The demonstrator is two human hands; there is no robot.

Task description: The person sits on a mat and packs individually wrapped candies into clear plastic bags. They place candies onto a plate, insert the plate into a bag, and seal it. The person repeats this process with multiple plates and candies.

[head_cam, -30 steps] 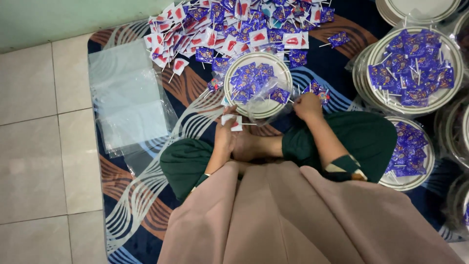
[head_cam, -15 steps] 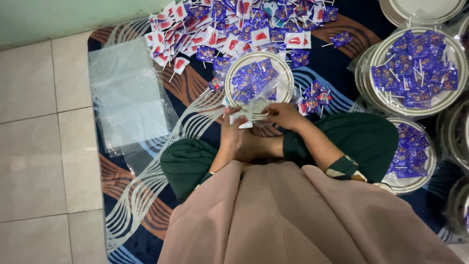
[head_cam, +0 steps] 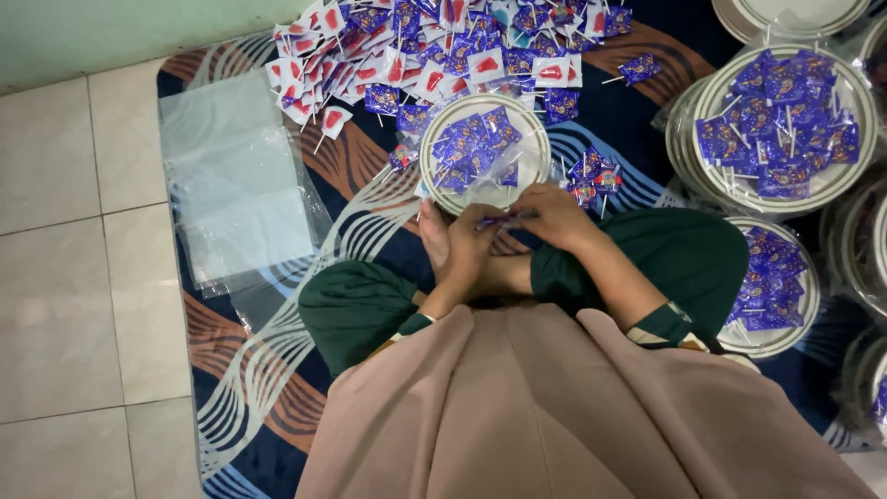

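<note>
**Both hands now meet over 1 purple lollipop**

1 second ago the right hand reached out to the loose sweets right of the front tray while the left hand stayed near the lap. Half a second ago the 2 hands had drawn together just below that tray. Now they sit lower and closer to the body, fingertips touching, and between them they pinch a purple-wrapped lollipop that lies level just below the tray's near rim. Both hands are closed narrow around it, not spread.

Counted: 2 hands, 1 lollipop held. The front round tray, pale-rimmed, holds a cluster of purple-wrapped lollipops too overlapped to count. Right of it lies a small loose heap of lollipops on the patterned mat. At the right, 2 more filled trays show clearly: a larger one on top of a stack, and a smaller one beside the knee; parts of further trays show at the frame's edges. Along the top spreads a big pile of red-and-white and purple lollipops. At the left, a stack of clear plastic bags lies across the mat's edge and the tiled floor, unmoved.
</note>
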